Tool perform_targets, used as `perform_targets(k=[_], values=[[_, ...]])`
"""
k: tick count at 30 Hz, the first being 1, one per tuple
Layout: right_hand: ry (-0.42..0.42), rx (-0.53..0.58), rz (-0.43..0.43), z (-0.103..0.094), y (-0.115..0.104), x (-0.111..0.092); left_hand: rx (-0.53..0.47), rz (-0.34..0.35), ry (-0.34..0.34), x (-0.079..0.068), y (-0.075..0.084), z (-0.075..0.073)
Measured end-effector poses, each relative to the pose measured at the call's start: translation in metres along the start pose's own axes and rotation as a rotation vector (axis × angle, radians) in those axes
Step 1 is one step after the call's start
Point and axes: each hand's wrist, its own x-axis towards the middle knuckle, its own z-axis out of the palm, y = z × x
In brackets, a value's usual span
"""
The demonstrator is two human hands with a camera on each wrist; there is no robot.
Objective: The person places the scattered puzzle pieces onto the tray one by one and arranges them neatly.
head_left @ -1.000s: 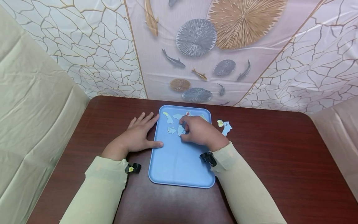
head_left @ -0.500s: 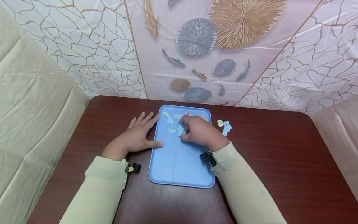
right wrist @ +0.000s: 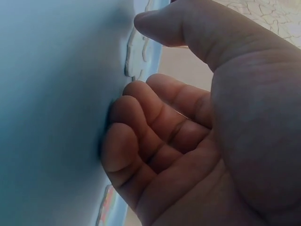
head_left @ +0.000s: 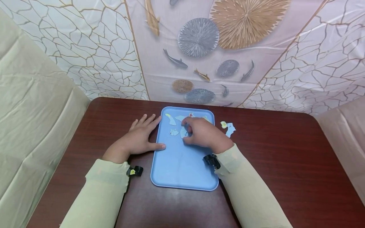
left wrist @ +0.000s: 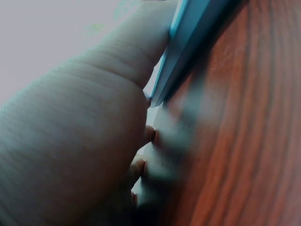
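Note:
My right hand (head_left: 201, 132) is over the upper part of a blue tray (head_left: 185, 167), its thumb and forefinger at opposite ends of a pale blue puzzle piece (head_left: 183, 132). In the right wrist view the other fingers (right wrist: 120, 146) curl against the tray surface. My left hand (head_left: 139, 136) lies with fingers spread on the table, its thumb over the tray's left rim. Left of the gripped piece lies another small puzzle piece (head_left: 173, 132). A curved piece with a yellow tip (head_left: 171, 119) is above it. My right hand hides part of the tray's pieces.
Along the tray's far side lie a pale piece (head_left: 180, 118) and one with red on it (head_left: 191, 115). Off the tray to the right, a yellow-marked piece (head_left: 223, 124) and a larger blue one (head_left: 230, 129) lie on the brown table (head_left: 273, 164). A patterned curtain (head_left: 196, 76) stands behind.
The head view has shifted very slightly. Both hands and the puzzle pieces keep their places.

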Motion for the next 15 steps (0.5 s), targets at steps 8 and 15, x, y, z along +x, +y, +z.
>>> perform_targets(k=[8, 15], values=[[-0.02, -0.001, 0.016, -0.013, -0.006, -0.007, 0.002, 0.003, 0.002, 0.0, 0.0, 0.0], [-0.017, -0.025, 0.024, -0.028, -0.008, -0.018, -0.004, 0.006, 0.002, 0.0, -0.001, 0.0]])
